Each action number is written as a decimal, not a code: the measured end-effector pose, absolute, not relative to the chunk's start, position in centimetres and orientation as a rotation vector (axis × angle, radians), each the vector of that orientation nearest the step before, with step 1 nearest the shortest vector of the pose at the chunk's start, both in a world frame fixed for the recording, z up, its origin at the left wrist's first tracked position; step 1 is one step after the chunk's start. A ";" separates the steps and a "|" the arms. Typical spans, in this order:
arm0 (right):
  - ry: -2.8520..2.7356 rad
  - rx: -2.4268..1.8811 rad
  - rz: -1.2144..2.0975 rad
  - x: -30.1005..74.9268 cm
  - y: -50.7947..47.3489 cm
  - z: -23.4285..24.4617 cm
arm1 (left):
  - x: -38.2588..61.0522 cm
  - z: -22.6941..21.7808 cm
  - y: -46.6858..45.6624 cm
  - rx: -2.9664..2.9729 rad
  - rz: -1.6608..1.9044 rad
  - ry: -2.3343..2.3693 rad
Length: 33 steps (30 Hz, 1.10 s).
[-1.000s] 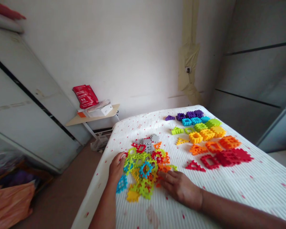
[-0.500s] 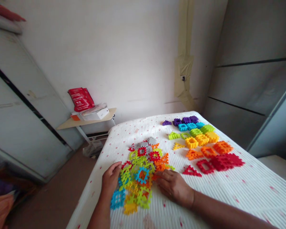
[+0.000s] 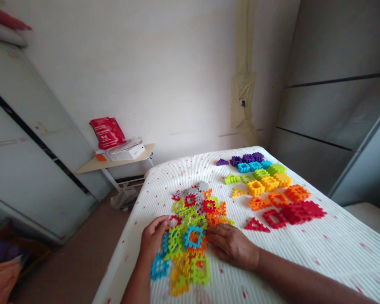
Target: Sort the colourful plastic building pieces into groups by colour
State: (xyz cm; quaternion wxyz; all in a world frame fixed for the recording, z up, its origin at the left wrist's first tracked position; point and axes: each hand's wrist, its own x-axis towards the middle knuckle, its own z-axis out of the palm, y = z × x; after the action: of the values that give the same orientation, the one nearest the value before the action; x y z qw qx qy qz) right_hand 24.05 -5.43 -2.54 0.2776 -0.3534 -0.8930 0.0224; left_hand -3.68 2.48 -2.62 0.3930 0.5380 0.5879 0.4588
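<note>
A loose pile of flat, toothed plastic pieces (image 3: 192,228) in green, yellow, red, orange, blue and grey lies on the white ribbed mattress (image 3: 304,253). My left hand (image 3: 152,240) rests against the pile's left edge, fingers curled onto the pieces. My right hand (image 3: 231,245) lies flat at the pile's right edge, fingers spread and touching the orange and red pieces. Neither hand lifts anything. To the right lie sorted rows of pieces (image 3: 272,185), running from purple at the back to red at the front, with a red triangle (image 3: 256,225) nearest my right hand.
The mattress's left edge drops to a brown floor (image 3: 79,261). A small beige side table (image 3: 114,162) with a red packet (image 3: 107,131) and a white box stands by the back wall. A grey cabinet (image 3: 28,160) lines the left side.
Both hands have drawn the loose pile closer to me and packed it tighter. The view has shifted slightly; the sorted rows have not moved.
</note>
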 end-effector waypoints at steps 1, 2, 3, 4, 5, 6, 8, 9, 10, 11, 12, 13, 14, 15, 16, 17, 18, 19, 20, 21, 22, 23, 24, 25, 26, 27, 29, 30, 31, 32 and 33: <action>-2.403 -0.912 0.065 24.1 -5.5 -2.6 | -3.5 -2.5 2.4 1.361 1.158 1.480; -2.404 -0.881 0.065 24.2 -5.5 -2.6 | -3.4 -2.4 2.4 1.359 1.153 1.473; -2.399 -0.859 0.058 24.2 -5.5 -2.6 | -3.3 -2.4 2.4 1.353 1.158 1.468; -2.385 -0.853 0.044 24.2 -5.6 -2.6 | -3.4 -2.3 2.4 1.343 1.173 1.467; -2.361 -0.870 0.021 24.3 -5.6 -2.6 | -3.5 -2.4 2.4 1.329 1.197 1.473; -2.335 -0.913 -0.007 24.3 -5.5 -2.6 | -3.6 -2.4 2.5 1.312 1.229 1.485; -2.282 -1.056 -0.060 24.3 -5.4 -2.8 | -4.0 -2.6 2.7 1.279 1.308 1.528; -2.261 -1.135 -0.074 24.4 -5.3 -2.9 | -4.3 -2.7 2.8 1.261 1.348 1.547; -2.246 -1.206 -0.075 24.4 -5.1 -3.0 | -4.6 -2.9 2.9 1.239 1.377 1.561; -2.234 -1.263 -0.062 24.5 -5.0 -3.2 | -4.9 -3.1 3.0 1.219 1.406 1.571; -2.224 -1.307 -0.038 24.6 -4.8 -3.3 | -5.2 -3.2 3.1 1.204 1.427 1.576; -2.216 -1.338 -0.006 24.6 -4.7 -3.4 | -5.5 -3.4 3.1 1.193 1.439 1.585; -2.214 -1.355 0.029 24.7 -4.7 -3.4 | -5.7 -3.6 3.2 1.185 1.448 1.591; -2.216 -1.359 0.067 24.7 -4.7 -3.4 | -5.8 -3.7 3.2 1.181 1.451 1.592; -2.223 -1.349 0.103 24.7 -4.7 -3.3 | -5.8 -3.8 3.2 1.176 1.455 1.591; -2.235 -1.326 0.134 24.8 -4.7 -3.2 | -5.7 -3.8 3.2 1.168 1.465 1.586; -2.253 -1.291 0.160 24.8 -4.8 -3.1 | -5.6 -3.8 3.2 1.158 1.481 1.582; -2.273 -1.249 0.182 24.8 -4.9 -2.9 | -5.4 -3.8 3.2 1.147 1.500 1.580; -2.292 -1.206 0.203 24.9 -4.9 -2.8 | -5.2 -3.8 3.2 1.134 1.519 1.579; -2.308 -1.160 0.225 24.9 -5.0 -2.7 | -5.0 -3.8 3.2 1.123 1.536 1.584; -2.321 -1.111 0.246 25.0 -5.1 -2.6 | -4.7 -3.8 3.2 1.113 1.552 1.591; -2.330 -1.063 0.266 25.0 -5.1 -2.6 | -4.5 -3.7 3.2 1.102 1.565 1.596; -2.337 -1.018 0.285 25.0 -5.2 -2.6 | -4.2 -3.7 3.1 1.088 1.583 1.597; -2.342 -0.974 0.300 25.1 -5.2 -2.6 | -3.9 -3.6 3.0 1.073 1.606 1.593; -2.349 -0.929 0.310 25.1 -5.2 -2.6 | -3.7 -3.5 2.9 1.062 1.626 1.588; -2.357 -0.888 0.317 25.0 -5.3 -2.7 | -3.5 -3.4 2.7 1.057 1.644 1.581; -2.374 -0.825 0.325 25.0 -5.4 -2.7 | -3.1 -3.1 2.4 1.073 1.648 1.575; -2.384 -0.801 0.321 24.9 -5.5 -2.7 | -3.0 -2.9 2.2 1.081 1.650 1.571; -2.390 -0.782 0.309 24.9 -5.6 -2.7 | -2.9 -2.8 2.1 1.085 1.656 1.567; -2.395 -0.768 0.289 24.9 -5.7 -2.7 | -3.0 -2.8 2.1 1.083 1.669 1.563; -2.394 -0.756 0.262 24.9 -5.8 -2.7 | -3.1 -2.7 2.1 1.077 1.685 1.561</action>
State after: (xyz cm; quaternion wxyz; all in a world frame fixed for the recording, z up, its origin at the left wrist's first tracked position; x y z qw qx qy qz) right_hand 24.86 -5.76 -2.67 0.3039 -0.2853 -0.9036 0.0989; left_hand -3.05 2.07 -2.71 0.2979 0.4051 0.5875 0.6340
